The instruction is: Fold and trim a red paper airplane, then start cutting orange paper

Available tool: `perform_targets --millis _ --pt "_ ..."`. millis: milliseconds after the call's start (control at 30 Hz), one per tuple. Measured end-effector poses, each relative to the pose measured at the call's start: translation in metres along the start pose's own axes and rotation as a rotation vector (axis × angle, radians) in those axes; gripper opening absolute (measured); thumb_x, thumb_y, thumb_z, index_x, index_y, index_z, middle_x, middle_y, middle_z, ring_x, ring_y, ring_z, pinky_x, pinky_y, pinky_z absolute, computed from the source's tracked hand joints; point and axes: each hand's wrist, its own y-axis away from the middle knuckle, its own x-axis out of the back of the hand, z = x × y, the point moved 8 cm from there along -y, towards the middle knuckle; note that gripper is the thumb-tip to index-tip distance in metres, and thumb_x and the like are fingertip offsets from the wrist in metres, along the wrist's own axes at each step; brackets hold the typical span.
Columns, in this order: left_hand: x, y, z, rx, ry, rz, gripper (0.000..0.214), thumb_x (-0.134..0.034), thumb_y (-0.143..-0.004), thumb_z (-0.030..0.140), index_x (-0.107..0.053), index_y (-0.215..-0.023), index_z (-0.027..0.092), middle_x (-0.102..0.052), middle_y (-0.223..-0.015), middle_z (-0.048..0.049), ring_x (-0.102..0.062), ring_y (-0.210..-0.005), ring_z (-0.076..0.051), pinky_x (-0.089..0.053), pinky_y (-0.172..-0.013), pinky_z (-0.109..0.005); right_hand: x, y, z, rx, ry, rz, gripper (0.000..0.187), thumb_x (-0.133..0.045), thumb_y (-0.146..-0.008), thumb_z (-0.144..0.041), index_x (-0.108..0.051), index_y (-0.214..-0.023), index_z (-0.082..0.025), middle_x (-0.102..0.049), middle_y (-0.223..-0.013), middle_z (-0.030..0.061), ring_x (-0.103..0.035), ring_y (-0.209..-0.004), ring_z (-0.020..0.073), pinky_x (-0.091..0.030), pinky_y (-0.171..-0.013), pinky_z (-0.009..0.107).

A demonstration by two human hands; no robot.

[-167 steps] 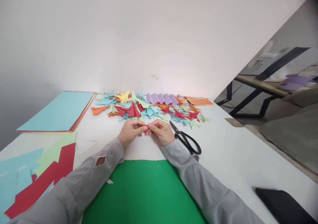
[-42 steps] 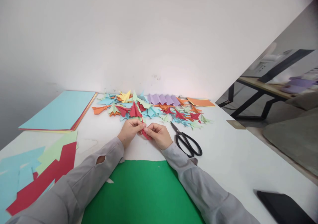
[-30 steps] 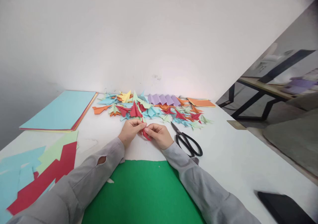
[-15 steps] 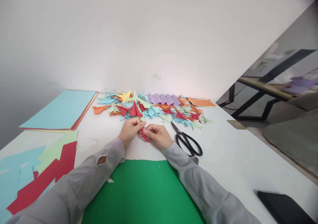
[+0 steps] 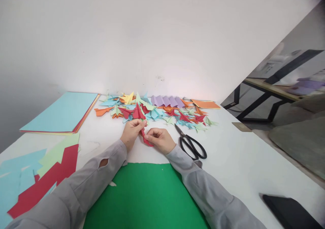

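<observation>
A small folded red paper piece (image 5: 144,138) is pinched between both my hands over the white table (image 5: 236,161). My left hand (image 5: 130,133) grips its upper end with closed fingertips. My right hand (image 5: 160,140) is closed on its lower end, knuckles toward the table. Both sleeves are grey. Black scissors (image 5: 191,143) lie just right of my right hand. A heap of folded paper shapes (image 5: 157,111) in several colours lies just beyond my hands.
A green sheet (image 5: 144,198) lies under my forearms at the near edge. A stack of coloured paper topped with light blue (image 5: 61,112) sits far left. Cut red, blue and green scraps (image 5: 43,174) lie near left. A black flat object (image 5: 289,211) rests near right.
The red piece has turned from lying across between my fingertips to hanging more upright. My right hand has dropped slightly toward the table; my left stays at the top.
</observation>
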Motion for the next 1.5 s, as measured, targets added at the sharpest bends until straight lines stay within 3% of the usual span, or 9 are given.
perform_targets --millis 167,400,567,667,867,1133,1300,1500 --pt "0.0 0.001 -0.003 0.09 0.127 0.013 0.032 -0.068 -0.064 0.045 -0.061 -0.064 0.013 -0.05 -0.055 0.0021 -0.045 -0.047 -0.007 -0.035 -0.045 -0.021 0.002 0.0 -0.002 -0.009 -0.04 0.039 0.031 -0.073 -0.062 -0.042 -0.059 -0.057 -0.015 -0.054 -0.045 -0.0026 -0.043 -0.04 0.0081 -0.032 -0.042 0.023" --pt "0.001 -0.001 -0.006 0.061 0.057 -0.011 0.035 -0.072 -0.06 0.041 -0.054 -0.052 0.013 -0.054 -0.055 0.0011 -0.044 -0.041 -0.005 -0.034 -0.043 -0.021 0.006 0.0 -0.006 -0.014 -0.012 0.084 0.033 -0.074 -0.06 -0.044 -0.06 -0.057 -0.015 -0.055 -0.045 -0.0023 -0.044 -0.04 0.0082 -0.032 -0.041 0.023" --pt "-0.001 0.0 -0.003 0.087 0.093 -0.015 0.035 -0.067 -0.064 0.047 -0.06 -0.068 0.013 -0.052 -0.052 0.0022 -0.046 -0.043 -0.007 -0.036 -0.042 -0.021 0.01 -0.001 -0.007 -0.031 -0.013 0.124 0.032 -0.075 -0.057 -0.043 -0.06 -0.054 -0.015 -0.054 -0.043 -0.0024 -0.042 -0.039 0.0076 -0.03 -0.04 0.022" --pt "-0.008 0.003 -0.001 0.105 0.054 -0.089 0.036 -0.071 -0.061 0.044 -0.06 -0.074 0.013 -0.054 -0.053 0.0022 -0.048 -0.043 -0.007 -0.037 -0.042 -0.02 0.017 -0.002 -0.006 -0.026 -0.042 0.193 0.033 -0.075 -0.056 -0.044 -0.059 -0.052 -0.016 -0.053 -0.042 -0.003 -0.04 -0.039 0.0073 -0.029 -0.04 0.023" --pt "-0.014 0.006 0.002 0.066 -0.078 -0.188 0.033 -0.079 -0.05 0.028 -0.059 -0.07 0.012 -0.058 -0.055 0.0027 -0.051 -0.044 -0.008 -0.04 -0.044 -0.021 0.024 -0.003 -0.002 -0.046 -0.157 0.242 0.035 -0.077 -0.051 -0.046 -0.058 -0.05 -0.017 -0.053 -0.041 -0.0036 -0.041 -0.039 0.0078 -0.03 -0.041 0.023" --pt "-0.017 0.006 0.0 0.063 -0.11 -0.267 0.028 -0.078 -0.053 0.027 -0.058 -0.068 0.012 -0.058 -0.053 0.0017 -0.054 -0.045 -0.01 -0.043 -0.048 -0.023 0.026 -0.003 0.0 -0.064 -0.213 0.293 0.041 -0.074 -0.054 -0.051 -0.055 -0.046 -0.016 -0.049 -0.039 -0.0047 -0.039 -0.037 0.0061 -0.029 -0.038 0.021" --pt "-0.013 0.005 -0.002 0.114 0.008 -0.198 0.024 -0.074 -0.058 0.027 -0.059 -0.069 0.013 -0.057 -0.051 0.0012 -0.051 -0.046 -0.009 -0.042 -0.049 -0.023 0.025 -0.004 0.003 -0.085 -0.275 0.292 0.043 -0.071 -0.054 -0.058 -0.059 -0.056 -0.016 -0.058 -0.049 -0.0012 -0.048 -0.038 0.0091 -0.037 -0.036 0.022" --pt "-0.009 0.004 -0.002 0.106 0.015 -0.129 0.024 -0.074 -0.057 0.029 -0.058 -0.062 0.013 -0.056 -0.047 0.001 -0.049 -0.042 -0.009 -0.038 -0.045 -0.023 0.014 -0.002 -0.004 -0.063 -0.125 0.191 0.037 -0.074 -0.057 -0.05 -0.061 -0.053 -0.016 -0.058 -0.046 -0.001 -0.048 -0.039 0.0076 -0.037 -0.04 0.021"
